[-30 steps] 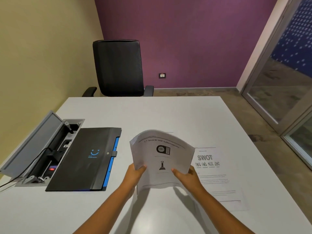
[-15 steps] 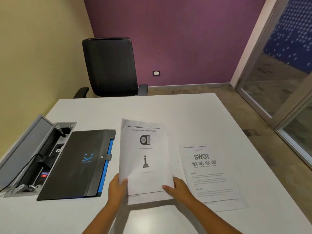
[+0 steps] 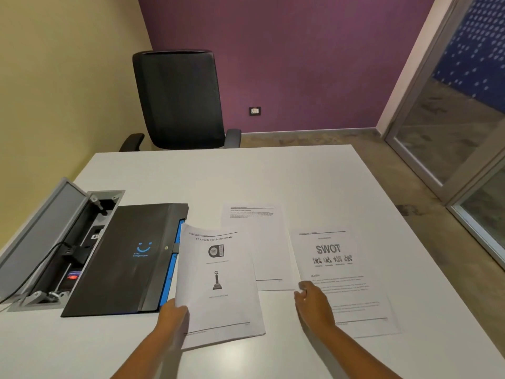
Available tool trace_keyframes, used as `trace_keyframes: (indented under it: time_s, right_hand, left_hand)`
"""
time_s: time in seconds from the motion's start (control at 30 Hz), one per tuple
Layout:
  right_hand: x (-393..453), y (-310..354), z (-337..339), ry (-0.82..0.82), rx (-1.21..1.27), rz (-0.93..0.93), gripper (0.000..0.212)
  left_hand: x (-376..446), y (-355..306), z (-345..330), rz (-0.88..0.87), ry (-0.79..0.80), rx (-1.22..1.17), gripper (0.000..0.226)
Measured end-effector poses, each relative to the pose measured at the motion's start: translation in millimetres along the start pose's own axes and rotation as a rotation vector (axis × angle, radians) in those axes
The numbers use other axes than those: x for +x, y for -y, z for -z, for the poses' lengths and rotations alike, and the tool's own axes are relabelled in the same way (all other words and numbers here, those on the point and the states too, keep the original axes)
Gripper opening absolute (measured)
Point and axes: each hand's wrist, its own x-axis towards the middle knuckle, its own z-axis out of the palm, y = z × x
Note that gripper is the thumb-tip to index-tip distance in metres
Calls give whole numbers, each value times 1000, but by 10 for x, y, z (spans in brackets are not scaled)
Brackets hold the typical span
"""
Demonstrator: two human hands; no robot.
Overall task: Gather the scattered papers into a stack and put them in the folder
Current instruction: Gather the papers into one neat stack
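Observation:
My left hand (image 3: 174, 314) grips the lower left edge of a stack of papers (image 3: 218, 285) whose top sheet shows an awards heading and two pictures. The stack overlaps the right edge of a shut black folder (image 3: 125, 258) with a blue smile logo. A mostly blank sheet (image 3: 262, 242) lies flat behind the stack. A sheet headed SWOT (image 3: 338, 280) lies to the right. My right hand (image 3: 314, 303) hovers over the SWOT sheet's left edge with loosely curled fingers, holding nothing.
An open grey cable box (image 3: 52, 247) with plugs and a black cord sits in the white table (image 3: 273, 176) left of the folder. A black office chair (image 3: 180, 99) stands at the far edge. A glass door (image 3: 451, 110) is at the right.
My right hand has let go of the stack and moved right over the SWOT sheet. My left hand has carried the stack leftward onto the folder's edge, uncovering the blank sheet.

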Motion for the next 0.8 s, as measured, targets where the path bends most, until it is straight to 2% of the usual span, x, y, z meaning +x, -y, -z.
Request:
trace_keyframes:
  time_s: [0.17, 0.23, 0.3, 0.43, 0.57, 0.7, 0.8]
  right_hand:
    - [180, 111, 28, 197, 662, -370, 13]
    - [230, 173, -4, 289, 786, -473, 21]
    - [268, 243, -53, 343, 801, -501, 30]
    - [268, 339, -66, 261, 699, -378, 39]
    - [250, 436, 97, 26, 498, -231, 18]
    - [266, 591, 426, -176, 421, -35, 24]
    - [255, 717, 706, -312, 385, 120, 22]
  left_hand:
    - [-22, 2, -4, 28, 40, -11, 34]
    - [-22, 1, 5, 25, 43, -9, 35]
    - [-16, -11, 12, 35, 45, -6, 36]
    - [21, -31, 11, 40, 36, -28, 38]
    - [52, -44, -19, 28, 31, -43, 37]
    - [69, -102, -83, 0, 18, -14, 36]
    - [74, -141, -155, -38, 8, 29, 35]
